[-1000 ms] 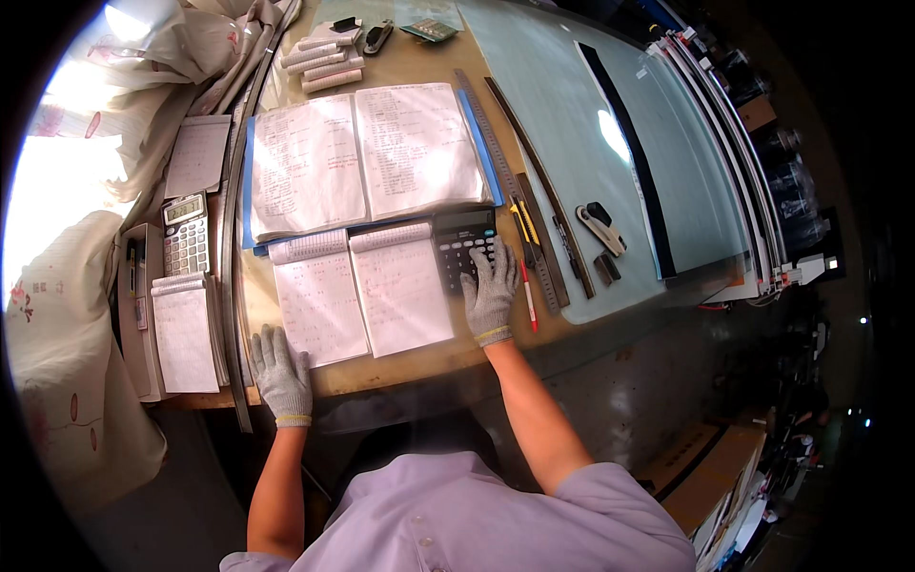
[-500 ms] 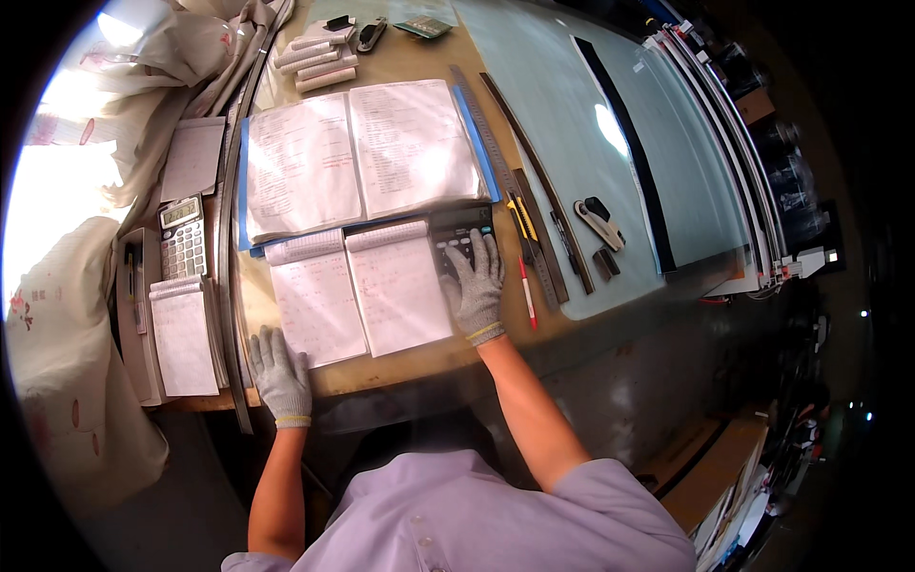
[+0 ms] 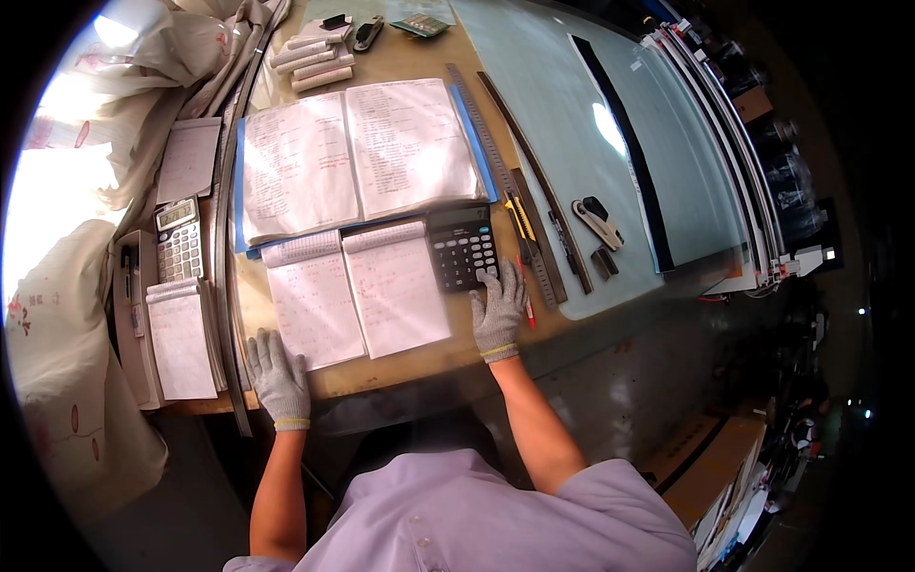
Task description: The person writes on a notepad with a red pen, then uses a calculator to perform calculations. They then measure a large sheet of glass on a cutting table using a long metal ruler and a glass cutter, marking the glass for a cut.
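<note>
Since the earlier frame, the right hand (image 3: pixel 498 315) has moved down the frame, uncovering most keys of the black calculator (image 3: pixel 462 253). The black calculator lies near the centre of the frame, just right of the right notepad (image 3: pixel 400 296) and below the open book (image 3: pixel 410 143). From the right fingertips, it extends up and left; its long axis runs roughly up the frame. The right hand is nearer: fingers moderately spread, gripping nothing, fingertips overlapping the lower-right keys. Key pressure cannot be determined. The left hand (image 3: pixel 278 379) lies open, holding nothing, beside the left notepad (image 3: pixel 315 305). The unit shows a dark display, pale-marked keys and one teal key.
</note>
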Demonstrator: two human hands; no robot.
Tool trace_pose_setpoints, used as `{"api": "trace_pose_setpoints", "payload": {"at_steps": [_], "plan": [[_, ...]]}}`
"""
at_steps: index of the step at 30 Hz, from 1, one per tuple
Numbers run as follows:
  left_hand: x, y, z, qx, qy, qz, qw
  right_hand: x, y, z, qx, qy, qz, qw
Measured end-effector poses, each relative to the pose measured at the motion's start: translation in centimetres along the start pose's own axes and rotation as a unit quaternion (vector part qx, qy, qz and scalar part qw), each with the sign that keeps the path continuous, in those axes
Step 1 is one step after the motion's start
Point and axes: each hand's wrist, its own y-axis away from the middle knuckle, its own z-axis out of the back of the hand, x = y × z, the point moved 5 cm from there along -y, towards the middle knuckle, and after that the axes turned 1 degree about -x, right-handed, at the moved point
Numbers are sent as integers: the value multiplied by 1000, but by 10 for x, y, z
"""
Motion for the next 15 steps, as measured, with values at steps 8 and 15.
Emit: {"api": "trace_pose_setpoints", "payload": {"at_steps": [8, 15], "plan": [[0, 0, 0, -3, -6, -4, 1000, -2, -18, -6, -11, -44, -11, 999], [1, 1, -2, -9, -4, -8, 1000, -5, -29, -13, -1, -4, 7, 1000]]}}
